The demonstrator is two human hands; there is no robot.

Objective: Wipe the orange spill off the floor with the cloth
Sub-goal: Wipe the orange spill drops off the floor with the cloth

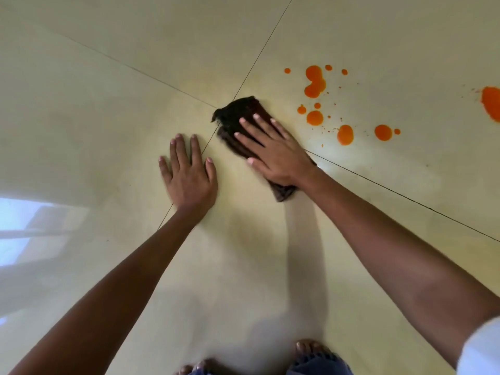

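Cloth [238, 123]: dark brown, folded into a long strip, lying on the cream tiled floor [108, 104] right at the crossing of the grout lines [259, 52]. Far end bunched and darker, near end poking out below your wrist.

Your right hand [273, 152] lies flat on top of the cloth, palm down, fingers [251, 128] spread and straight, pressing rather than clutching; nothing is pinched in it. Your left hand [189, 171] is planted palm down on bare tile just left of the cloth, fingers splayed, empty, not touching the fabric.

Orange spill [315, 82]: scattered drops and blobs to the right of the cloth, apart from it. Largest joined blob sits far right of the cloth's top end; smaller round spots [345, 134] lie nearer, right of your knuckles. One big patch [491, 102] is cut by the right edge of view. The cloth touches none of them.

Bottom edge: your bare toes [308, 347], blue fabric [319, 365] over them. White sleeve [481, 350] at lower right. Window glare [24, 220] reflects on the tile at left.
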